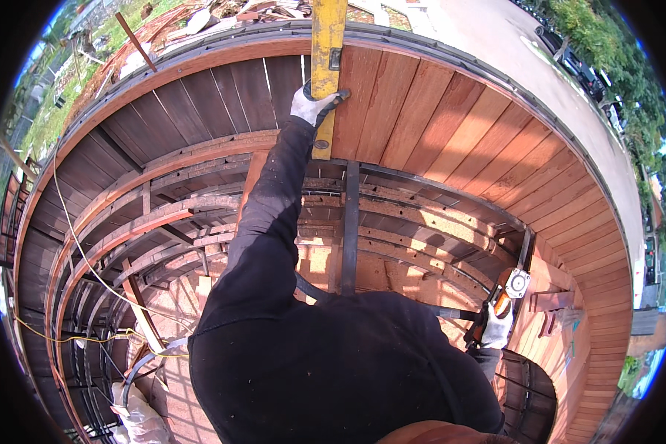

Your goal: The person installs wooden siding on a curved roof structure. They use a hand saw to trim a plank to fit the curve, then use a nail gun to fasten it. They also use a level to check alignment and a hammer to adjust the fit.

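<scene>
My left arm reaches far ahead, and my left hand (314,106), in a white and grey work glove, is closed around a yellow spirit level (327,33). The level lies lengthwise across the curved wall, where reddish wooden boards (422,111) meet darker boards (222,92). Its far end runs over the wall's top edge. Low at my right side, my gloved right hand (498,325) grips an orange and black power tool, which looks like a nail gun (510,285). Its round silver cap faces up; its nose is hidden.
Curved timber ribs (118,237) ring the inside on the left. A dark upright post (350,229) stands ahead of me. A thin pale cable (81,248) and a yellow cord (70,339) cross the left side. Scrap wood (237,11) lies beyond the wall.
</scene>
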`<state>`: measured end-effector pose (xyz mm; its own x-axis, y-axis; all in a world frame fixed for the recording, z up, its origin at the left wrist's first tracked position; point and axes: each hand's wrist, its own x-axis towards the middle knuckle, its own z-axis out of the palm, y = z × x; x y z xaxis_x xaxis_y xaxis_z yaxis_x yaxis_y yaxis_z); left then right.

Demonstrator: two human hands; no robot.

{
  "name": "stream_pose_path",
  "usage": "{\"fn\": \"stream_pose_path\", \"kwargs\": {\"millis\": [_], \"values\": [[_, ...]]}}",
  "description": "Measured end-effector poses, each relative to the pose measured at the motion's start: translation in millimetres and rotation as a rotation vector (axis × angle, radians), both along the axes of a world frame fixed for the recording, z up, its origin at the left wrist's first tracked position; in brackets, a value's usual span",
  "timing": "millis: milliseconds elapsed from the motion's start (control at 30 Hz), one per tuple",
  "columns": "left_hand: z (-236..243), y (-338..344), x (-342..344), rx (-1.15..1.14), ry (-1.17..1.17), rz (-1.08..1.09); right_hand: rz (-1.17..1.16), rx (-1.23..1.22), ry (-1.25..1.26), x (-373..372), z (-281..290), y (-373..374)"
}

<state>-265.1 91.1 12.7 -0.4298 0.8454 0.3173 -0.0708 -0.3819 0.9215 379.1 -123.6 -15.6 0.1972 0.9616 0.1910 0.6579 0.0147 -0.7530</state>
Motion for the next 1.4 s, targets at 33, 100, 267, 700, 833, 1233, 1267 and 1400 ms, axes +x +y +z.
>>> {"fn": "stream_pose_path", "kwargs": {"millis": [33, 100, 267, 700, 833, 1233, 1267, 1400], "values": [[4, -3, 4, -0.003, -0.046, -0.046, 0.011, -0.009, 0.05, 11, -9, -1], [10, -5, 1, -0.034, -0.066, -0.104, 0.044, -0.01, 0.089, 12, -13, 3], [35, -9, -7, -0.22, 0.333, -0.024, -0.039, -0.217, 0.184, -34, 33, 1], [42, 2, -9, -0.075, 0.062, -0.118, 0.038, -0.107, -0.062, -23, 9, 4], [49, -1, -5, -0.1, 0.152, -0.133, 0.0, -0.12, -0.054, -21, 7, -4], [40, 7, -8, -0.071, 0.102, -0.077, -0.034, -0.167, 0.002, -23, 10, -2], [43, 5, -6, -0.068, 0.098, -0.085, -0.034, -0.159, 0.011, -18, 2, -1], [44, 3, -4, -0.05, 0.088, -0.064, -0.034, -0.154, -0.023, -26, 13, -3]]}}
